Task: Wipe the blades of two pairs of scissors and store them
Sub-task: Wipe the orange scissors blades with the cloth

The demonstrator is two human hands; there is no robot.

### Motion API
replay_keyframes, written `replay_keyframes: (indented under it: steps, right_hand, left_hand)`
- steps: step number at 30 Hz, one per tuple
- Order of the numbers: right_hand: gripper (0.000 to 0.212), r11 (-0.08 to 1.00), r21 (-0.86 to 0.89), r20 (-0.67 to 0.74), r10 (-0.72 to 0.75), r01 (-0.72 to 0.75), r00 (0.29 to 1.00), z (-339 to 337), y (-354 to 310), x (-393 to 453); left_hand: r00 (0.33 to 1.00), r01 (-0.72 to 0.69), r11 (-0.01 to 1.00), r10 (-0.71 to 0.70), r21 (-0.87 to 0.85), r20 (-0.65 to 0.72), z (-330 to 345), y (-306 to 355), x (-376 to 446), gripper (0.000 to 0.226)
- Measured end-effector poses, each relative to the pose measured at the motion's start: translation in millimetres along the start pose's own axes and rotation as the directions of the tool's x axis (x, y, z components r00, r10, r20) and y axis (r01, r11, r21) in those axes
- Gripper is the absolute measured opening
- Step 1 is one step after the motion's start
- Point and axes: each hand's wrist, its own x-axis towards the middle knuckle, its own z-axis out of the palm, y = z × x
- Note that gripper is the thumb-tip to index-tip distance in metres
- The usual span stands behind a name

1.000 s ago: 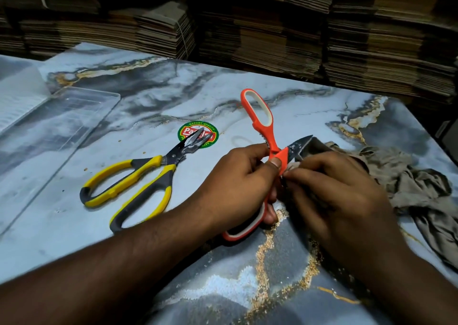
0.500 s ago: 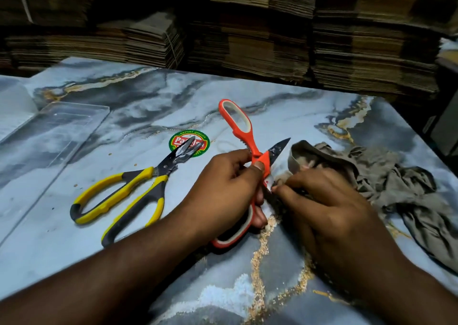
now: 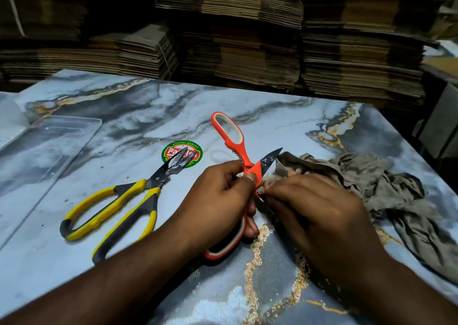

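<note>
I see the left hand (image 3: 223, 198) closed around the orange scissors (image 3: 238, 148), thumb pressed on the orange body near the pivot, fingers wrapped round the lower handle. The scissors are spread wide open: one handle loop points up and away over the table (image 3: 272, 116), the other sits under my left palm near the table surface. One dark, smeared blade (image 3: 269, 159) sticks out to the right of the pivot, tip up and right. The second blade is mostly hidden between the hands; only a small shiny bit shows, so I can't tell its exact angle.

The right hand (image 3: 319, 205) is curled shut, pinching a fold of the grey-brown cloth (image 3: 386, 188) right at the blades near the pivot. The rest of the cloth lies bunched on the table to the right, touching the exposed blade's far side.

The yellow scissors (image 3: 116, 205) lie flat on the table well left of the hands, handles toward me and slightly apart, blades partly open with tips resting on a round green and red sticker (image 3: 182, 151). A clear plastic tray (image 3: 44, 148) sits at the far left of the table, apart from both scissors. Stacks of flattened cardboard (image 3: 247, 39) fill the background behind the table.
</note>
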Motion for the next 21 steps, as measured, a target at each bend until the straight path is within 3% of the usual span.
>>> replay_keyframes:
  steps: [4, 8, 13, 18, 21]
  right_hand:
    - [0.021, 0.999, -0.04, 0.1, 0.024, -0.02, 0.995, -2, -1, -3]
    - [0.018, 0.997, -0.068, 0.069, 0.028, -0.024, 0.997, 1, 3, 3]
    - [0.02, 0.994, -0.102, 0.108, -0.016, 0.027, 0.994, -5, -2, -9]
    - [0.016, 0.995, -0.095, 0.066, -0.005, 0.011, 0.998, -1, -3, 1]
    - [0.016, 0.995, -0.098, 0.123, -0.008, 0.02, 0.992, -4, -8, -6]
  left_hand:
    - [1.0, -0.011, 1.0, 0.011, -0.023, -0.012, 0, 1, 0, 0.024]
    - [1.0, -0.014, 0.998, 0.013, 0.061, 0.01, 3, 1, -1, 0.024]
    - [1.0, 0.003, 1.0, -0.003, -0.003, -0.006, 0, 2, -3, 0.021]
    - [1.0, 0.0, 0.999, 0.0, 0.049, 0.008, 4, 1, -1, 0.023]
    - [1.0, 0.006, 0.999, -0.006, 0.037, -0.005, 2, 2, -3, 0.023]
